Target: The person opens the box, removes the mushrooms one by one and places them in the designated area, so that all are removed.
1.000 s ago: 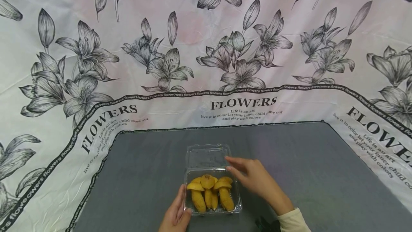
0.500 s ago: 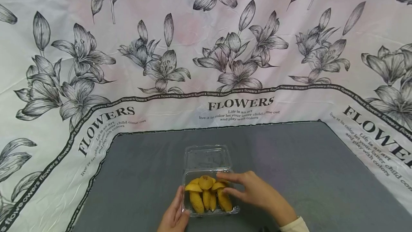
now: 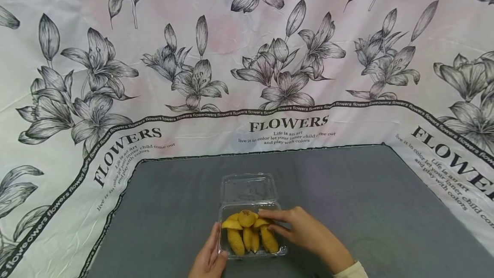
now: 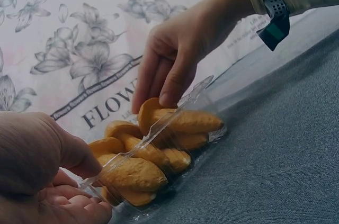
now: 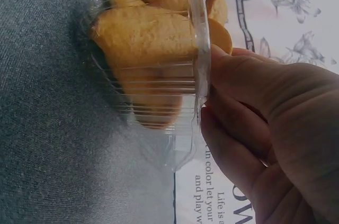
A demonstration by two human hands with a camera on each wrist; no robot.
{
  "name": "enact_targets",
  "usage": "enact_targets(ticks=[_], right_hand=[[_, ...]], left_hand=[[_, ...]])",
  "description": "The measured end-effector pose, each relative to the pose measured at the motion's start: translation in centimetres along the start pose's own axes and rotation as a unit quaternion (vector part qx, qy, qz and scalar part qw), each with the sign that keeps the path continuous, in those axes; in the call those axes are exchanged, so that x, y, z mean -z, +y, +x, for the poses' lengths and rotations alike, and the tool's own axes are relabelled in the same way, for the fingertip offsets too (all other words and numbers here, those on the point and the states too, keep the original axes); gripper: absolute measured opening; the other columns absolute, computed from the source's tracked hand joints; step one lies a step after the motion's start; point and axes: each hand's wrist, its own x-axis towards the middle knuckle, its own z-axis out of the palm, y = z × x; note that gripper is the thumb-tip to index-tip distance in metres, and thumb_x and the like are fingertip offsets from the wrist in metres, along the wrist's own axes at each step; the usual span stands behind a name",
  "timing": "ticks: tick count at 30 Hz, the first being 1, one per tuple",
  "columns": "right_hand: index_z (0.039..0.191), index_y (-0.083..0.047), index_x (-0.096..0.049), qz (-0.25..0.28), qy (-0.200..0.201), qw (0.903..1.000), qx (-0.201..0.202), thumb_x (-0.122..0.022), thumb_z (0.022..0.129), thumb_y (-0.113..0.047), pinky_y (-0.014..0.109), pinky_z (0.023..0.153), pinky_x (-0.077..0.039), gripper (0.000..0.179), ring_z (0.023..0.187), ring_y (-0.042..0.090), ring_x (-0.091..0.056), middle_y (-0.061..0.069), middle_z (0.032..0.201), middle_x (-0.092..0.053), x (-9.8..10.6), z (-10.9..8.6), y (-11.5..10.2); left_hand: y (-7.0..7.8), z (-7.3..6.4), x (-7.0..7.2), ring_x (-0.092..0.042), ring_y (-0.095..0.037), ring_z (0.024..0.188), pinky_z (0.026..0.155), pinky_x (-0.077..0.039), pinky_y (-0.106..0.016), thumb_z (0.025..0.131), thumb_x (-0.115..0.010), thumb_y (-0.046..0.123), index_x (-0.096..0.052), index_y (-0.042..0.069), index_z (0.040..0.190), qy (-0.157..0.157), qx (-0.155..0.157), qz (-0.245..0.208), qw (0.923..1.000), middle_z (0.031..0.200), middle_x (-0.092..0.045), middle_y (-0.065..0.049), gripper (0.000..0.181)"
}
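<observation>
Yellow mushrooms, several of them, lie in a clear plastic clamshell box (image 3: 283, 251) with its lid (image 3: 248, 188) folded back. My left hand (image 3: 208, 255) grips the left side of the box, its thumb over the rim in the left wrist view. At the box's right side, my right hand (image 3: 306, 231) reaches in and pinches the cap of the rightmost mushroom (image 3: 269, 240) between thumb and fingers. That mushroom's stem (image 5: 143, 30) shows through the box wall in the right wrist view. The fingertips behind the cap are partly hidden.
The box stands on a grey cloth-covered table (image 3: 185, 200). A white cloth (image 3: 216, 132) printed with flowers and lettering hangs behind and at the sides. A dark band (image 4: 275, 21) is worn on the right wrist.
My right hand has come from beside the lid down and left to the rightmost mushroom, and its fingers have drawn in on the cap. The left hand keeps its grip on the box.
</observation>
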Motion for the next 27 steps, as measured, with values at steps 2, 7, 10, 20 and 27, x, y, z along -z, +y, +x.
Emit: enact_targets(ticks=[2, 7, 10, 20, 27], right_hand=[[0.142, -0.013, -0.069, -0.001, -0.001, 1.0000, -0.001, -0.075, 0.099, -0.010, 0.015, 0.055, -0.047, 0.044, 0.057, -0.004, -0.049, 0.010, 0.129, -0.075, -0.08, 0.02, 0.01], [0.141, -0.015, -0.070, 0.002, -0.003, 0.9999, -0.013, -0.076, 0.098, -0.008, 0.015, 0.058, -0.049, 0.044, 0.064, -0.003, -0.057, 0.008, 0.128, -0.076, -0.34, 0.02, 0.13], [0.141, -0.016, -0.071, 0.003, -0.005, 0.9998, -0.018, -0.076, 0.098, -0.008, 0.015, 0.058, -0.049, 0.045, 0.063, -0.003, -0.056, 0.006, 0.129, -0.075, -0.50, 0.02, 0.25], [0.138, -0.015, -0.072, -0.020, 0.028, 0.9993, 0.015, -0.075, 0.098, -0.007, 0.013, 0.057, -0.048, 0.041, 0.055, -0.006, -0.047, 0.004, 0.124, -0.078, -0.33, 0.10, 0.42], [0.140, -0.015, -0.071, -0.033, 0.061, 0.9968, 0.039, -0.074, 0.100, -0.006, 0.014, 0.060, -0.052, 0.041, 0.065, -0.006, -0.060, 0.003, 0.122, -0.078, -0.06, 0.09, 0.58]], left_hand=[[-0.04, -0.06, 0.05, 0.005, -0.051, 0.154, 0.116, -0.026, -0.023, 0.109, -0.056, 0.013, 0.002, -0.013, 0.162, -0.001, 0.004, 0.000, 1.0000, 0.170, 0.006, -0.034, 0.083], [-0.15, -0.27, 0.13, 0.005, -0.051, 0.154, 0.120, -0.023, -0.040, 0.109, -0.057, 0.017, 0.002, -0.011, 0.163, 0.001, 0.020, 0.000, 0.9998, 0.170, 0.006, -0.032, 0.085], [-0.10, -0.31, 0.09, 0.006, -0.050, 0.155, 0.120, -0.021, -0.047, 0.109, -0.057, 0.019, 0.003, -0.010, 0.164, 0.005, 0.033, -0.001, 0.9994, 0.171, 0.006, -0.031, 0.086], [0.09, -0.27, -0.26, 0.001, -0.049, 0.155, 0.120, -0.024, -0.039, 0.108, -0.057, 0.012, -0.001, -0.011, 0.164, 0.018, 0.024, 0.008, 0.9995, 0.171, 0.001, -0.032, 0.082], [0.15, -0.13, -0.24, 0.000, -0.049, 0.156, 0.117, -0.018, -0.039, 0.107, -0.055, 0.007, -0.002, -0.014, 0.163, 0.021, 0.011, 0.007, 0.9997, 0.170, 0.000, -0.034, 0.079]])
